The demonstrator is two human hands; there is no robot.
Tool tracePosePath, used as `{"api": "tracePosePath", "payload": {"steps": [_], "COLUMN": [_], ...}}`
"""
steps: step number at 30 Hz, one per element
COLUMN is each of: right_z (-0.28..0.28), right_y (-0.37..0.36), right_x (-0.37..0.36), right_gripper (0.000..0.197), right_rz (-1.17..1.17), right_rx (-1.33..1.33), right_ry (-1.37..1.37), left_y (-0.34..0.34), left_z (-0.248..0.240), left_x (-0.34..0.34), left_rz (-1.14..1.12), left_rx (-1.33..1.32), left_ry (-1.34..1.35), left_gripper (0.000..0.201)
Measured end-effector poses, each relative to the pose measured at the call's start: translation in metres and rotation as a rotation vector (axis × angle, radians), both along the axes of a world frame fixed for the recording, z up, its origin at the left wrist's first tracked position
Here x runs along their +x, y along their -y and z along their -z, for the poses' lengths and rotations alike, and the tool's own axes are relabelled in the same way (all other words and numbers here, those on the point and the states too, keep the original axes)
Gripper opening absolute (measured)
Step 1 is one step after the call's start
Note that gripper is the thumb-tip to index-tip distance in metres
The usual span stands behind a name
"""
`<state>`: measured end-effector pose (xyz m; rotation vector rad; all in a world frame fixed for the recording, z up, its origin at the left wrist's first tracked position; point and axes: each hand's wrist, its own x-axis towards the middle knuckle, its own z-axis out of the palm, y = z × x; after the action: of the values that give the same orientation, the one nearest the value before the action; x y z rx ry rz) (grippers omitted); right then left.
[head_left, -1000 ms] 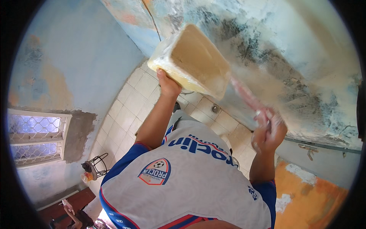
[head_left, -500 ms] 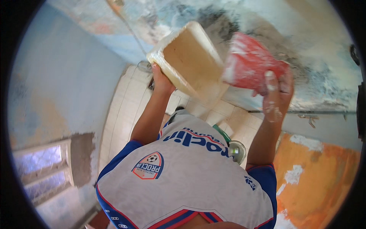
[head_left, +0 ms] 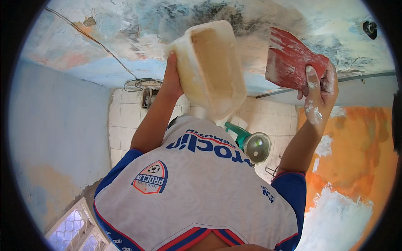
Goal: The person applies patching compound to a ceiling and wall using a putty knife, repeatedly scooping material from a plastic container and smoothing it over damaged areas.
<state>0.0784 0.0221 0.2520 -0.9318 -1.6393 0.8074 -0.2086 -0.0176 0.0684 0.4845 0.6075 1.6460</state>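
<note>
A cream-coloured rectangular plastic tub (head_left: 213, 67) is held up and tilted, its open side facing me and its rim whitened. My left hand (head_left: 172, 77) grips it at its left side, the thumb over the rim and the other fingers hidden behind. To the right, apart from the tub, my right hand (head_left: 320, 83) is closed on a red putty spreader (head_left: 289, 56) with a broad flat blade. White smears cover the blade, and white paste sticks to the thumb and wrist. Both things are raised in front of a patchy, stained wall (head_left: 259, 16).
Below, on the pale tiled floor (head_left: 125, 119), stand a green object (head_left: 237, 134) and a round metal bowl or pot (head_left: 257, 148). A cable (head_left: 100, 44) hangs along the wall at left. An orange wall (head_left: 356, 150) with white patches lies right, a window (head_left: 71, 228) lower left.
The spreader has moved right, away from the tub, and turned. The tub has swung more upright. My view has turned, so the wall cable and the floor bowl show more fully.
</note>
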Motion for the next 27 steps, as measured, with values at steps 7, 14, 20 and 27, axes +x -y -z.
{"api": "tracePosePath", "payload": {"steps": [7,14,20,27], "right_z": [-0.026,-0.023,-0.026,-0.01], "right_y": [-0.001,-0.005,-0.003,-0.017], "right_x": [-0.067,-0.109,-0.128,-0.122], "right_gripper": [0.025,0.036,0.021,0.025], "right_rz": [-0.077,-0.155,-0.223,-0.273], "right_rx": [0.327,0.258,0.19,0.174], "right_ry": [0.703,1.02,1.007,1.001], "left_y": [-0.004,0.002,0.005,0.005], "left_z": [-0.021,-0.024,-0.022,-0.015], "left_x": [-0.039,-0.068,-0.083,-0.086], "left_rz": [0.131,0.109,0.071,0.085], "left_rx": [-0.178,-0.123,-0.141,-0.143], "left_ry": [-0.13,-0.197,-0.202,-0.159], "left_gripper": [0.061,0.066,0.065,0.066]}}
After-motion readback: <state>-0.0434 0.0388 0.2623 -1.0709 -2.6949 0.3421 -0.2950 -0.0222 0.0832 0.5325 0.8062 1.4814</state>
